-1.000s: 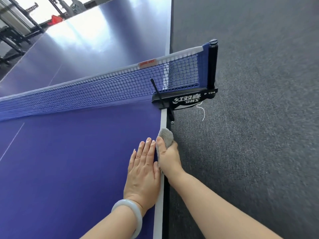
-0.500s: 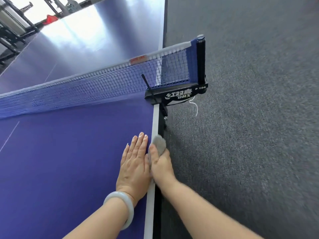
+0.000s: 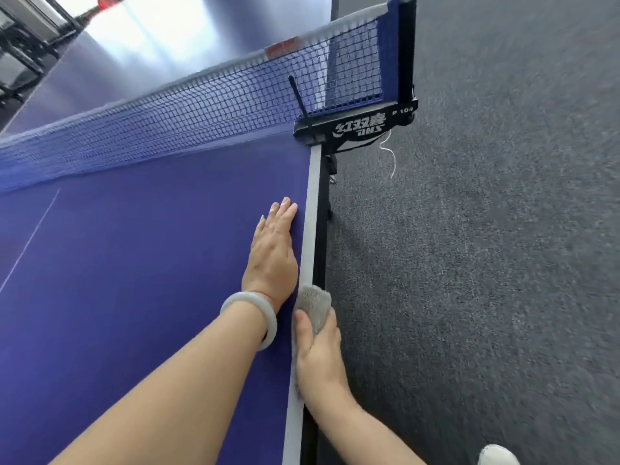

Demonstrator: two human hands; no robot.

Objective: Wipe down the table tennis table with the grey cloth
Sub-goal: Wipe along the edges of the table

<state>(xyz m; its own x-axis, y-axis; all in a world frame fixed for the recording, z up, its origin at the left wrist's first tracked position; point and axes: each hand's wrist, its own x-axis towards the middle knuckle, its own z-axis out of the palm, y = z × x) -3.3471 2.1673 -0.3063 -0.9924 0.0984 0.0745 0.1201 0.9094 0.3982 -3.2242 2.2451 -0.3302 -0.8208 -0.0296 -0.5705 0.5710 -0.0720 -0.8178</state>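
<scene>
1. Dark grey carpet (image 3: 486,263) covers the floor on the right, and the blue table (image 3: 134,297) fills the left side, with a lot of glare on its far half.
2. Across the table runs the net (image 3: 201,105), blue mesh with a white top band. It's fixed to a black clamp (image 3: 355,127) on the right-hand edge, a black post (image 3: 407,45) stands up from that, and a thin white string (image 3: 389,156) dangles below it.
3. Along the table's right edge there's a white stripe (image 3: 310,229), and a thin white line (image 3: 30,239) crosses the blue further left.
4. So the left hand (image 3: 273,250) lies flat, palm down on the blue just beside the stripe, pointing toward the net. Its fingers (image 3: 285,209) are straight and pressed together, holding nothing. That wrist has a pale bracelet (image 3: 258,317) on it.
5. Meanwhile the right hand (image 3: 318,350) grips the grey cloth (image 3: 315,302) right at the table's edge, next to the left wrist. The thumb sits on top, and the other fingers curl over the edge and mostly can't be seen.
6. That cloth is bunched up and pokes out ahead of the right hand, sitting over the stripe and the table's side, well short of the clamp.
7. At the bottom right, the tip of a white shoe (image 3: 496,456) shows on the carpet.
</scene>
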